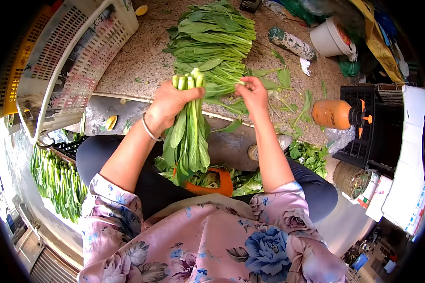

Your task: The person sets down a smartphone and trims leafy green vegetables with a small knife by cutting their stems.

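My left hand [171, 103], with a white bangle at the wrist, is closed around a bunch of leafy greens [188, 139]. The cut stem ends stick up above the thumb, and the leaves hang down over my lap. My right hand [253, 96] pinches the pale end of a single stalk of leafy greens [224, 88], at the near edge of the pile. That large pile of leafy greens [212, 40] lies on the speckled stone slab [127, 70], stems mostly to the right. Loose leaves [283, 78] are scattered beside my right hand.
White plastic crates [75, 70] lean at the left, above stacked greens [61, 188]. An orange spray bottle [333, 114], a white bucket [331, 37] and a black crate [359, 127] stand on the right. Between my legs is an orange-rimmed container [225, 183] with leaves around it.
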`<state>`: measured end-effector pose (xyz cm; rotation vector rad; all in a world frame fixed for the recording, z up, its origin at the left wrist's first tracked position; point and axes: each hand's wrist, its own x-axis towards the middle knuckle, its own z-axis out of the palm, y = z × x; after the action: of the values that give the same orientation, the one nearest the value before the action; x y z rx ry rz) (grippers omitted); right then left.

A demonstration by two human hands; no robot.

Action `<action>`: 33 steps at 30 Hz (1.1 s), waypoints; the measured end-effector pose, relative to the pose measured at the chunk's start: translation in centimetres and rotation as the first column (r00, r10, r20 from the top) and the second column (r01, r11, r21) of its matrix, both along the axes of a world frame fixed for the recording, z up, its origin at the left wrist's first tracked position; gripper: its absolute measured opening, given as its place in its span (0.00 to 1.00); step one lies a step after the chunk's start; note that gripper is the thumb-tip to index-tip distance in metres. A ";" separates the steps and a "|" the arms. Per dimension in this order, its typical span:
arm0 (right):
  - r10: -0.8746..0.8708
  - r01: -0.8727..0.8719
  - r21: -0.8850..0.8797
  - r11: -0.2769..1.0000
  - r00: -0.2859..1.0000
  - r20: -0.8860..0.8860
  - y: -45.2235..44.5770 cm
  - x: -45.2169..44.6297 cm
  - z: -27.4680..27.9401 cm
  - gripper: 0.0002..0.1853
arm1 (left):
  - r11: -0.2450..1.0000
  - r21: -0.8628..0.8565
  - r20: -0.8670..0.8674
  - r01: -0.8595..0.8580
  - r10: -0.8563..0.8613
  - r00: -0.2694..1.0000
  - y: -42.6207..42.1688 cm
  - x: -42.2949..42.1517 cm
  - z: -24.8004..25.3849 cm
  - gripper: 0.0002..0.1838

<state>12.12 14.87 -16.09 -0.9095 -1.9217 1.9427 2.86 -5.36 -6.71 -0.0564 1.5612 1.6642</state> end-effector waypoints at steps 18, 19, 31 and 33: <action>0.286 -0.317 -0.317 0.894 0.948 -0.142 -5.3 4.5 8.7 0.22 | 0.932 0.097 -0.102 0.350 -0.341 0.935 0.2 1.3 0.6 0.17; 0.289 -0.314 -0.311 0.897 0.949 -0.124 -5.3 4.6 8.8 0.22 | 0.931 0.094 -0.108 0.352 -0.342 0.933 0.2 1.3 0.6 0.17; 0.239 -0.242 -0.251 0.937 0.970 -0.043 -4.8 5.4 7.6 0.20 | 0.898 0.110 -0.046 0.426 -0.424 0.905 -0.2 1.0 1.0 0.18; 0.216 -0.247 -0.306 0.920 0.968 -0.129 -5.0 5.2 8.1 0.23 | 0.907 0.106 -0.061 0.407 -0.403 0.913 -0.1 1.0 0.8 0.19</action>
<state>17.28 9.86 -7.98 -0.6733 -1.7591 2.4425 3.85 -5.46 -5.93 0.3429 1.3844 1.4244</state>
